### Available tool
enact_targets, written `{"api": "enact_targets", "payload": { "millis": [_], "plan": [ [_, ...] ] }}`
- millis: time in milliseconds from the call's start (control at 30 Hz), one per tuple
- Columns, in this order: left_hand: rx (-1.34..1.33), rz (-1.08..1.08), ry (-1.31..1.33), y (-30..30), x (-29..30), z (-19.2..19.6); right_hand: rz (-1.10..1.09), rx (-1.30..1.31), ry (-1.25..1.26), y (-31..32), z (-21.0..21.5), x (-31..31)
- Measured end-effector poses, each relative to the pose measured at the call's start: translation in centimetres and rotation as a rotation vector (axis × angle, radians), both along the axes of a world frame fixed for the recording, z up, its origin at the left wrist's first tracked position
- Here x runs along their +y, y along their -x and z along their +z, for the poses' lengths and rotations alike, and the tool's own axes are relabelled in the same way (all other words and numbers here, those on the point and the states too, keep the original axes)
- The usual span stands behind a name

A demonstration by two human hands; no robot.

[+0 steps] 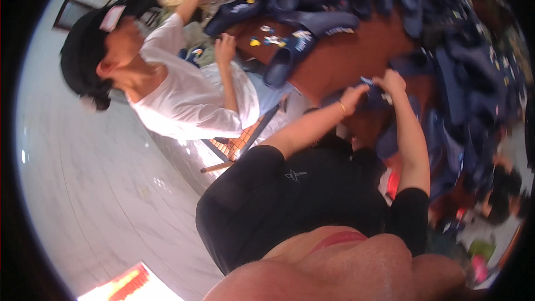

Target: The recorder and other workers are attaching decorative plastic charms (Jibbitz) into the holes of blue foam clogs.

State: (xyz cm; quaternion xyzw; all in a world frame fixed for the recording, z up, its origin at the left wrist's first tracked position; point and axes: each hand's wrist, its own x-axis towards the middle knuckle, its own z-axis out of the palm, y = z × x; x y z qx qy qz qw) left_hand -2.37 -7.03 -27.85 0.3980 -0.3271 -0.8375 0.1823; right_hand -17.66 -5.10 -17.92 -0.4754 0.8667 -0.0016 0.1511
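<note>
Reddish-brown tabletop (356, 47) is the landmark; heap of navy clogs (465, 86) crowds its right side, more along its far side; co-worker in a white shirt (192, 100) sits at its left, one hand (224, 49) by its left edge; loose navy clog (281, 62) lies on its left part; the clog being worked (376, 103) is at its near side, under the wearer's hands; left hand (353, 98) and right hand (392, 82) are close together, fingers bent inward; blur hides which one pinches, so can't call the grip; small bright pieces (273, 40) lie loose on its left part; a tiny pale-blue piece (366, 80) shows between the fingertips; my take on doing this well: brace the clog with one hand, keep the piece square to the surface, press straight with the thumb, support from behind so the upper doesn't fold; small parts likely slip easily.
</note>
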Motion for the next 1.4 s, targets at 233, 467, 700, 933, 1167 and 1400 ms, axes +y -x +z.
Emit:
{"api": "enact_targets", "payload": {
  "millis": [233, 467, 700, 933, 1167, 1400],
  "plan": [
    [0.059, -0.316, 0.433, -0.9, -0.4, 3.9, -0.424, -0.086, 0.545, 9.3, 0.0, 9.6],
    [-0.15, -0.2, 0.69, 0.2, 0.7, 3.1, -0.257, -0.137, 0.375, 9.2, -2.4, 16.9],
    [-0.326, -0.224, 0.784, -0.2, 1.7, 4.7, -0.651, -0.149, 0.059, 7.2, -4.9, 16.9],
    [-0.317, -0.267, 0.813, 0.0, 1.4, 3.0, -0.469, -0.163, -0.277, 9.6, -4.8, 17.6],
    [-0.358, -0.249, 0.837, -1.0, 1.8, 4.8, -0.688, -0.317, 0.12, 4.7, -1.2, 17.1],
    [-0.312, -0.248, 0.82, -0.7, 1.4, 4.6, -0.718, -0.166, 0.201, 4.0, -2.4, 17.6]
  ]
}}
